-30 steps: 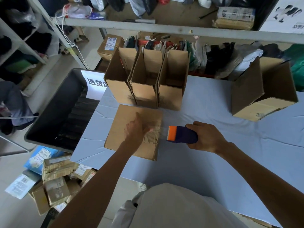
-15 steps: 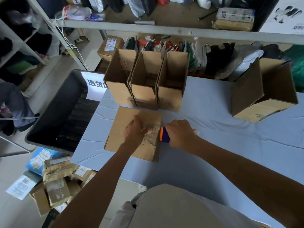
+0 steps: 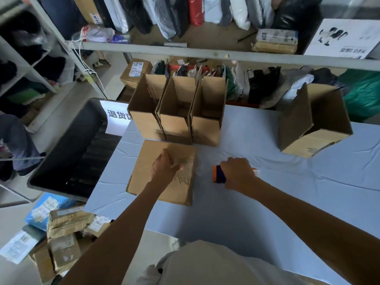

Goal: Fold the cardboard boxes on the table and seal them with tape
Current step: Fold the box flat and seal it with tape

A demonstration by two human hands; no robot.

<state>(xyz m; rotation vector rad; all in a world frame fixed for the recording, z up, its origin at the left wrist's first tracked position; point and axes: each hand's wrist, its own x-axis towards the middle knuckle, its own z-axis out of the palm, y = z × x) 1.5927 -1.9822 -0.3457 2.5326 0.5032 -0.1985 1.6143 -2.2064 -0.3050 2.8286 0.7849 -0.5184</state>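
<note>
A closed cardboard box [image 3: 148, 173] lies on the light blue table [image 3: 257, 202], with clear tape over its right part. My left hand [image 3: 166, 167] presses down on its top near the taped seam, fingers curled. To the right of the box, my right hand [image 3: 238, 173] grips a blue and orange tape dispenser [image 3: 218, 174] just above the table. Three open cardboard boxes [image 3: 176, 112] stand in a row behind the closed one. A larger open box [image 3: 312, 122] sits tilted at the right.
A dark bin [image 3: 67, 149] with a white sign stands left of the table. Taped parcels [image 3: 65, 233] lie on the floor at lower left. A shelf [image 3: 205, 54] with bagged clothes runs behind the table.
My right hand brought the tape dispenser up against the box's right edge, then pulled it back to the right. My left hand stayed pressed on the box.
</note>
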